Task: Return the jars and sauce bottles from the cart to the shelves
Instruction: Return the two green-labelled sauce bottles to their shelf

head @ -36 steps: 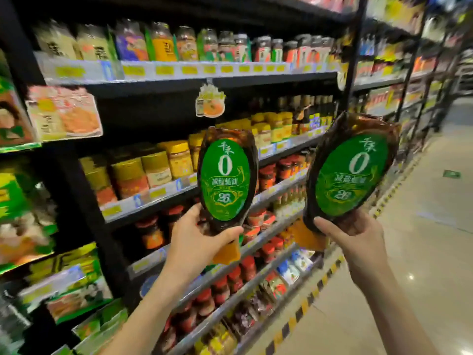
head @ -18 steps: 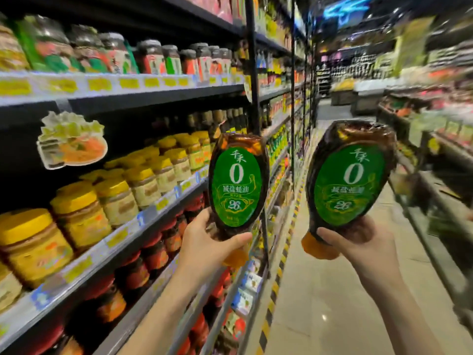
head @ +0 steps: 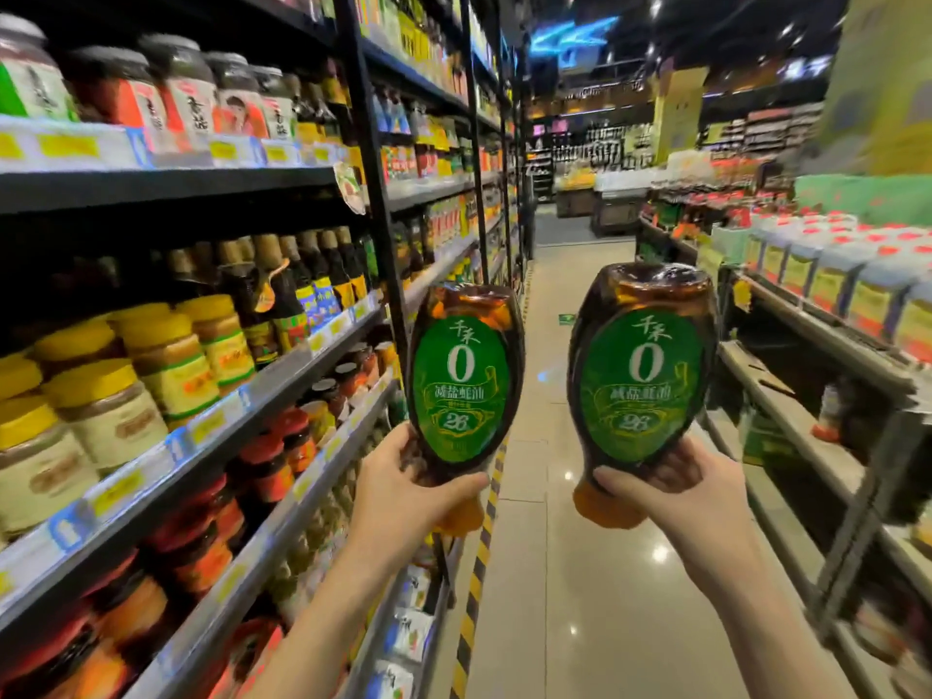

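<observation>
Each of my hands holds up a dark brown squeeze bottle of sauce with a green oval label and an orange cap pointing down. My left hand (head: 413,484) grips the left sauce bottle (head: 461,375) near its cap, just right of the shelf edge. My right hand (head: 671,489) grips the right sauce bottle (head: 643,370) the same way, over the aisle floor. Both bottles stand roughly upright with labels facing me. The cart is out of view.
Black shelves (head: 252,391) on the left carry yellow-lidded jars (head: 166,360), red-lidded jars (head: 272,461) and dark bottles (head: 302,280). Another shelving unit (head: 807,355) runs along the right. A tiled aisle (head: 560,446) with a yellow-black floor stripe (head: 479,572) stretches ahead.
The view has swung right, from facing the left shelves to looking down the aisle. Both hands keep their bottles raised, and the shelves have slid further left.
</observation>
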`<act>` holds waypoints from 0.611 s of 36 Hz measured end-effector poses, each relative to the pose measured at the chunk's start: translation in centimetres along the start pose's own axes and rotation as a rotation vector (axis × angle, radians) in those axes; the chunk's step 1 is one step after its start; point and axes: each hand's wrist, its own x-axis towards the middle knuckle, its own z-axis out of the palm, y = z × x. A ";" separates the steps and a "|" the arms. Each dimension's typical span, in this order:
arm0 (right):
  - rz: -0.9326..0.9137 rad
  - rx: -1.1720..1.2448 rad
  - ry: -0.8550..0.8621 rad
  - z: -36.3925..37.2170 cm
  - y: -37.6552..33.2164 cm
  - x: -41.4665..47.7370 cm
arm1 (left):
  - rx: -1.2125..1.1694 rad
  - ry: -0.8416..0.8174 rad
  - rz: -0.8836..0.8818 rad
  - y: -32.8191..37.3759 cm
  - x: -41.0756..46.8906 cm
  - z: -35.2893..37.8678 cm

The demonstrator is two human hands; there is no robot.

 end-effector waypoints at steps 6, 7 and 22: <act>0.021 -0.009 -0.030 -2.4 2.8 8.9 | -0.020 0.033 -0.011 -1.5 7.7 5.4; 0.025 -0.006 -0.034 -2.6 3.3 10.4 | -0.022 0.041 -0.012 -1.8 8.9 6.1; 0.068 0.018 -0.077 0.2 12.3 29.7 | -0.019 0.093 -0.027 -7.4 26.6 12.6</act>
